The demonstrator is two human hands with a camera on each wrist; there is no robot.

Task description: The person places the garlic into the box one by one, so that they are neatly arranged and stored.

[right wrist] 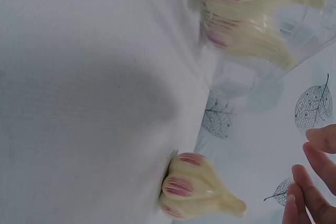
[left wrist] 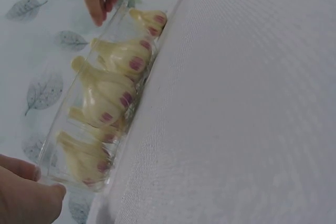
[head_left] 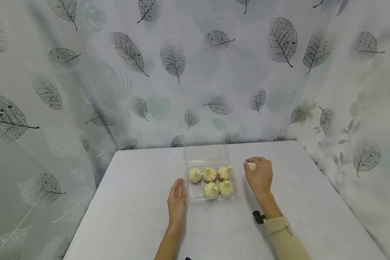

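Note:
Several pale garlic bulbs [head_left: 209,174] with purple marks stand in a clear plastic box [head_left: 195,195], its hinged lid [head_left: 203,153] folded back. My left hand [head_left: 177,198] rests along the left side of the box, its fingers mostly straight; the left wrist view shows fingertips [left wrist: 50,190] at the box's end. My right hand [head_left: 260,177] is to the right of the box, above the table, with thumb and fingers curved apart. Beyond its fingers, a single garlic bulb [right wrist: 197,188] sits on the table. A gap shows between that bulb and the right fingertips [right wrist: 302,174].
Under everything is a white-covered table [head_left: 143,209]. A leaf-printed curtain [head_left: 188,86] hangs behind it and along both sides. A black strap piece [head_left: 258,217] shows at the right wrist, beside a beige sleeve [head_left: 284,234].

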